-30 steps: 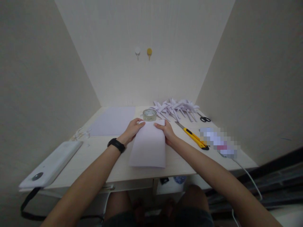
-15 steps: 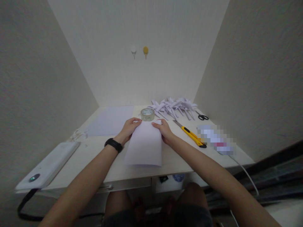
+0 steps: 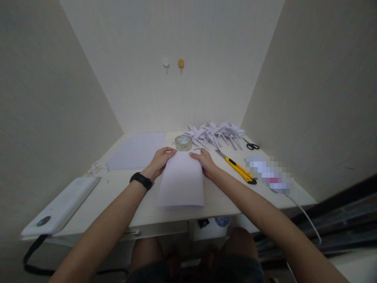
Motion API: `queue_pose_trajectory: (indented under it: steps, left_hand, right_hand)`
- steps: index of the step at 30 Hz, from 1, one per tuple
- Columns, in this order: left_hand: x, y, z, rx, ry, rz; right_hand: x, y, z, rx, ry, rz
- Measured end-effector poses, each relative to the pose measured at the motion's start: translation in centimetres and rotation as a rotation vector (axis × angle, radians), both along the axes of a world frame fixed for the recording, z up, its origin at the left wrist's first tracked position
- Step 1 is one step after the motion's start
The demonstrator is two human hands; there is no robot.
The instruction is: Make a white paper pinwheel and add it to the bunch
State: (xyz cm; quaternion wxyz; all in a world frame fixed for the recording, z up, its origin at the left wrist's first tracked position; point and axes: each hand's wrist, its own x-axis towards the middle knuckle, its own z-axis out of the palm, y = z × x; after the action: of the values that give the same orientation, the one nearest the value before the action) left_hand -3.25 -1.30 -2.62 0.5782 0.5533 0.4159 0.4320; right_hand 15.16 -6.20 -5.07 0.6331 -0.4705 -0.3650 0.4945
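Observation:
A white sheet of paper (image 3: 182, 182) is held by both hands at its far end, its near edge hanging close to the table's front. My left hand (image 3: 161, 160) pinches the far left corner, thumb on top. At the far right corner, my right hand (image 3: 204, 162) grips the paper the same way, fingers behind it. Just beyond the paper's far edge stands a roll of clear tape (image 3: 183, 143). To the right of my right hand lies a yellow utility knife (image 3: 238, 169) with its blade out.
Several white paper pinwheels (image 3: 216, 133) are heaped at the back right, near black-handled scissors (image 3: 252, 146). More white paper (image 3: 140, 149) lies at the back left. A white device (image 3: 63, 204) with a black cable rests front left; a blurred-out item (image 3: 268, 173) with a white cord is right.
The paper's near end has shifted slightly to the right. Both hands stay in nearly the same place, still holding it.

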Motion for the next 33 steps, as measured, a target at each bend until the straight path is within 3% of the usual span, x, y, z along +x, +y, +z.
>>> queue_pose_trajectory:
  steps: [20,26,28,33]
  left_hand:
    - [0.1,0.4,-0.4,0.028,-0.047,0.013]
    - [-0.1,0.5,-0.3,0.083,-0.003,0.019]
    - [-0.4,0.8,-0.2,0.091,0.034,0.045]
    - [-1.8,1.7,0.6,0.177,0.202,0.115]
  right_hand:
    - [0.8,-0.5,0.8,-0.014,-0.037,-0.047]
    - [0.7,-0.9,1.2,-0.033,0.072,-0.069]
    - [0.0,-1.1,1.3,-0.055,0.182,0.001]
    - [-1.7,-1.9,1.2,-0.038,0.366,0.324]
